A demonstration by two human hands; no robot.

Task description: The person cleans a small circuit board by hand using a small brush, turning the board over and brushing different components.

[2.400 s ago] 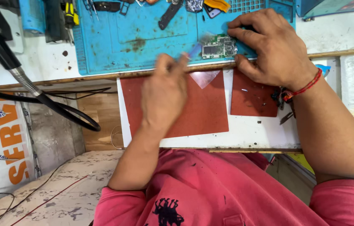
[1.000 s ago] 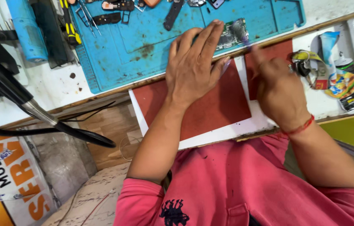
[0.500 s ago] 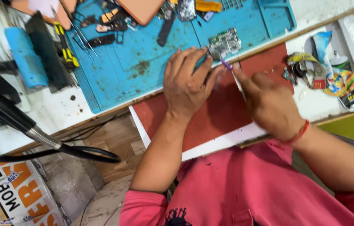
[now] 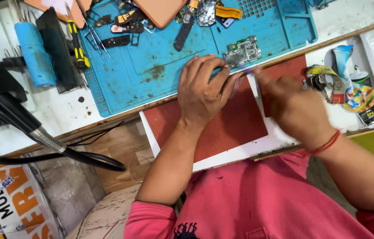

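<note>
The left hand (image 4: 202, 90) rests palm down at the near edge of the blue work mat (image 4: 160, 66), fingers loosely spread and curled, holding nothing that shows. At its 1 o'clock, just beyond the fingertips, a small green circuit board (image 4: 242, 52) lies flat on the mat. At its 3 o'clock the right hand (image 4: 295, 108) is blurred; whether its fingers pinch anything cannot be told. Both hands hover over the red sheet (image 4: 231, 128).
</note>
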